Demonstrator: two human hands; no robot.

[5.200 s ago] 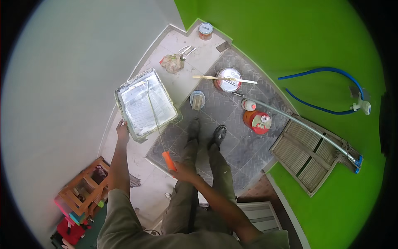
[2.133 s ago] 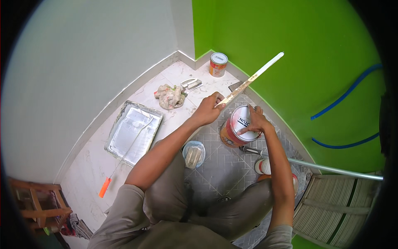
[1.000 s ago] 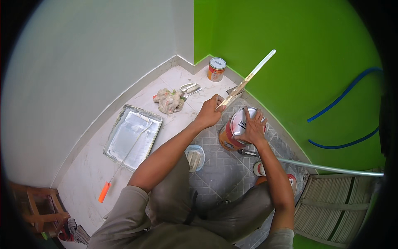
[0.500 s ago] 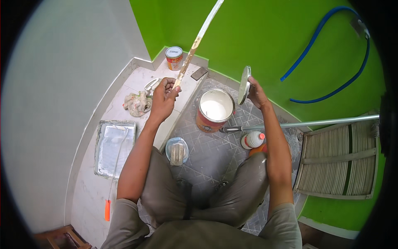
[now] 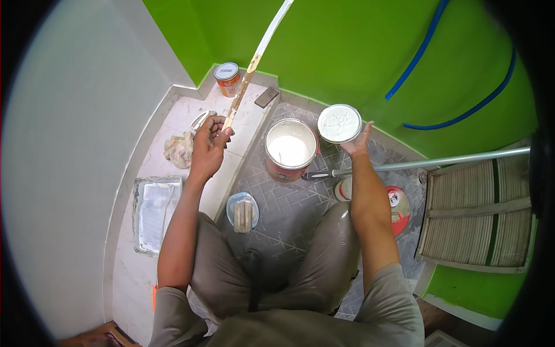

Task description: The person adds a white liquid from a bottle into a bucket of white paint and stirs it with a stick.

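Note:
My left hand (image 5: 208,144) grips a long wooden stick (image 5: 250,67), its upper part coated white, raised at a slant above the step. My right hand (image 5: 358,141) supports a round lid (image 5: 338,121) from below, its white, paint-coated underside facing up. Between my hands, an open red paint bucket (image 5: 292,144) stands on the grey floor, holding white paint. A blue dish (image 5: 232,213) with a pale block sits nearer my knees.
A paint tray (image 5: 151,217), crumpled rag (image 5: 178,150) and small can (image 5: 227,80) rest on the pale step. A metal pole (image 5: 439,160) crosses behind my right forearm, near a slatted panel (image 5: 462,231) and red container (image 5: 398,205). Blue hoses (image 5: 478,110) hang against the green wall.
My right hand has lifted the lid off the bucket and turned it over to face upward, exposing the paint. My left hand still holds the stick, and the view has shifted.

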